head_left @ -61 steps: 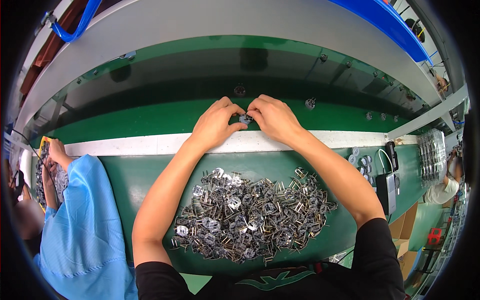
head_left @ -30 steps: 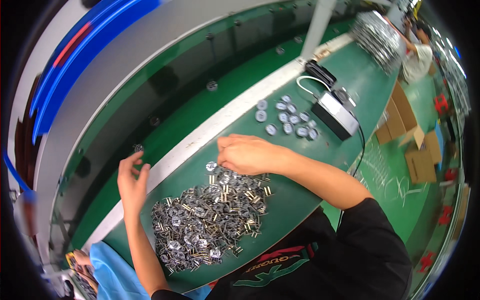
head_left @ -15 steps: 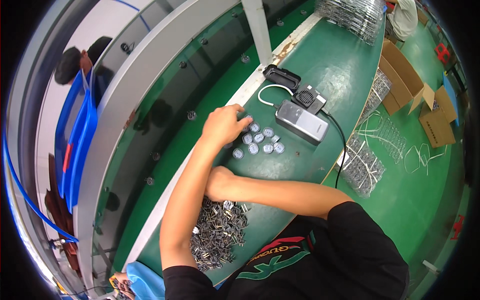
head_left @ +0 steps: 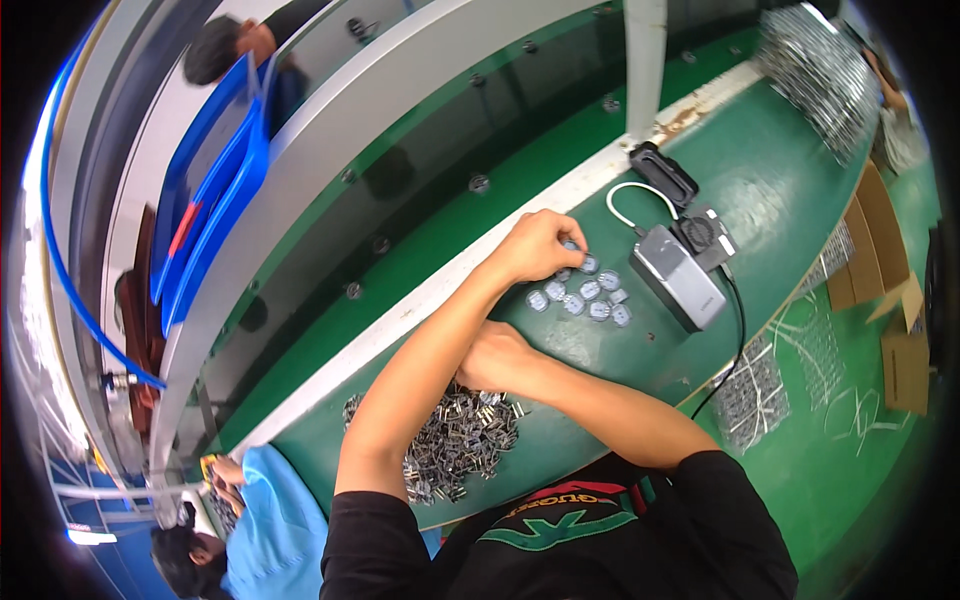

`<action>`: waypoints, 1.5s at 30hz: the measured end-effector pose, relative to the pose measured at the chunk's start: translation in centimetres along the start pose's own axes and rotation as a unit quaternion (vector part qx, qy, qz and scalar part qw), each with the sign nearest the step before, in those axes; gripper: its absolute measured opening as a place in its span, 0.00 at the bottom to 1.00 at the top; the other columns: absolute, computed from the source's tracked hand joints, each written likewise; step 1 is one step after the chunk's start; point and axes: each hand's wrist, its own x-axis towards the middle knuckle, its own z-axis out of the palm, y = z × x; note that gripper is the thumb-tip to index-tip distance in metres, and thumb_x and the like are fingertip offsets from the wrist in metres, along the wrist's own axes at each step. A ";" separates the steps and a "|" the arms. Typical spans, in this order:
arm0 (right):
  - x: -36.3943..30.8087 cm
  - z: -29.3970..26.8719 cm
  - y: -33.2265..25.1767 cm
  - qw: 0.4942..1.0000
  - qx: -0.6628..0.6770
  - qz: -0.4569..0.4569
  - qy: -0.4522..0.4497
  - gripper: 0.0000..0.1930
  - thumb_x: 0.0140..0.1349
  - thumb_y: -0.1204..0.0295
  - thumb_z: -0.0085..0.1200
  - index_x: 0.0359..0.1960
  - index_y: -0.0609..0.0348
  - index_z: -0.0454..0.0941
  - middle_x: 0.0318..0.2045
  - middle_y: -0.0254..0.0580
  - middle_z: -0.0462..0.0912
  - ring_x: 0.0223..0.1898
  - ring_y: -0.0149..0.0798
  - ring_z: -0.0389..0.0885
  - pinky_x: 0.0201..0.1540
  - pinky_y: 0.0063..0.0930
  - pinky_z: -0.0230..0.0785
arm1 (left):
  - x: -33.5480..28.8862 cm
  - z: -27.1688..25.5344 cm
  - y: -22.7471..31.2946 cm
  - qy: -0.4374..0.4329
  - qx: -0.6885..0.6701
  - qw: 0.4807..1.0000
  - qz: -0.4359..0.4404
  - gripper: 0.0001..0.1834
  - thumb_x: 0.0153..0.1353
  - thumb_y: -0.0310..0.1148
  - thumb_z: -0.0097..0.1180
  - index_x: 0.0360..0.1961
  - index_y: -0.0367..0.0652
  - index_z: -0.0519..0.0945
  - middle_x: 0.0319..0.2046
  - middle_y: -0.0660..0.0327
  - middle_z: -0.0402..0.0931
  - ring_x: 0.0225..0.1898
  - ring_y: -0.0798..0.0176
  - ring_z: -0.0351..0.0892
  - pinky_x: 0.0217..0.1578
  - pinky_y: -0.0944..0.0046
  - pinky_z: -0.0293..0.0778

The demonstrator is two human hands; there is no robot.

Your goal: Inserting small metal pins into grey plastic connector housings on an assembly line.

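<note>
Several round caps [head_left: 590, 290] beside a grey box [head_left: 680, 278] on the desk [head_left: 770, 250]!
Left forearm [head_left: 438, 345] half-blocks the right hand [head_left: 497, 357]: fingers, can't tell! Left hand [head_left: 543, 246] has fingers clamped on a pale grey cap [head_left: 571, 246], cluster's edge.

Grey device [head_left: 684, 280] — white cable [head_left: 610, 204] — cardboard box [head_left: 876, 242]

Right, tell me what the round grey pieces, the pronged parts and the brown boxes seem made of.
Round grey pieces: probably moulded plastic, smooth with a soft sheen.
Pronged parts: the glinting prongs suggest metal; the dark bodies may be plastic, but are too small to tell.
Brown boxes: likely cardboard, matt with stiff folded flaps.
</note>
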 end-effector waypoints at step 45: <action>-0.8 -7.4 -4.0 0.946 0.249 -0.139 0.151 0.13 0.52 0.82 0.69 0.41 0.62 0.86 0.32 0.36 0.82 0.29 0.34 0.84 0.31 0.28 0.77 | -25.8 4.0 -4.0 0.290 -0.691 0.653 0.111 0.22 0.67 0.21 0.58 0.62 0.29 0.74 0.57 0.40 0.77 0.58 0.51 0.81 0.57 0.54 0.81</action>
